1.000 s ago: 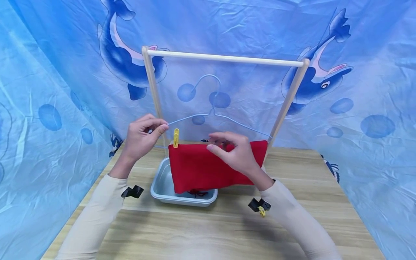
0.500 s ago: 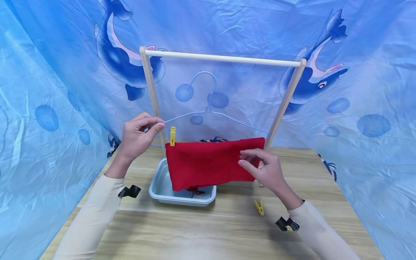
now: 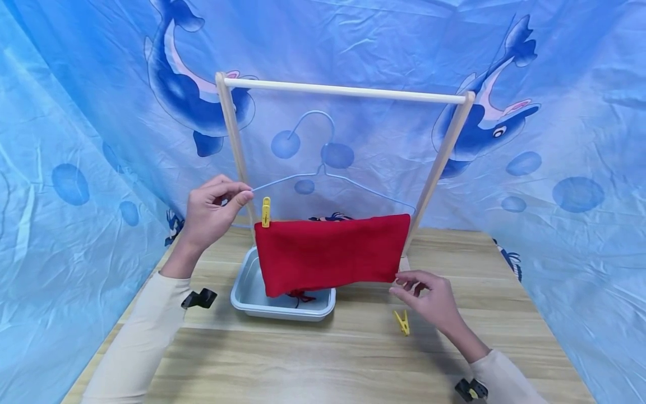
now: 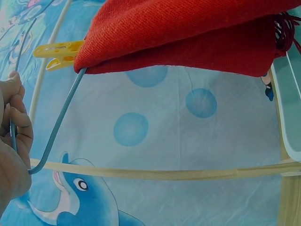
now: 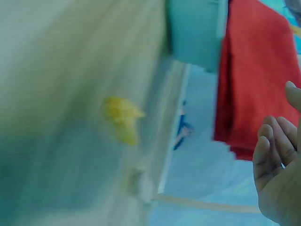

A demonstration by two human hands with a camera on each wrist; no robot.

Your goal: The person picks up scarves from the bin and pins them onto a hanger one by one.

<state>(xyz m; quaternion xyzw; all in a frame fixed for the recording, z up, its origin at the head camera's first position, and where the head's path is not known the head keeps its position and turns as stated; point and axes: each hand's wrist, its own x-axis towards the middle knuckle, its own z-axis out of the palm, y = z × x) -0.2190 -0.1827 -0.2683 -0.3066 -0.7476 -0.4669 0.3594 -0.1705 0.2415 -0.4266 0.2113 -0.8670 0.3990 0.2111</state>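
Observation:
My left hand (image 3: 214, 210) pinches the left shoulder of a blue wire hanger (image 3: 363, 186), holding it up in front of a wooden rack. A folded red knitted cloth, perhaps a scarf (image 3: 330, 252), hangs over the hanger's lower bar. One yellow clothespin (image 3: 266, 212) clips the cloth's left top corner, seen also in the left wrist view as a yellow clip (image 4: 59, 52). My right hand (image 3: 426, 297) holds nothing, its fingers loosely bent beside the cloth's lower right corner. Below that hand a second yellow clothespin (image 3: 402, 322) lies on the table.
A pale blue basin (image 3: 282, 311) stands under the cloth's left part, with dark red fringe hanging at it. The rack (image 3: 348, 91) rises behind the hanger. Blue dolphin-print curtains (image 3: 75, 112) enclose the wooden table (image 3: 303, 365).
My right hand has moved from the cloth's top middle to the right and down, towards the loose clothespin. The left hand keeps its pinch on the hanger.

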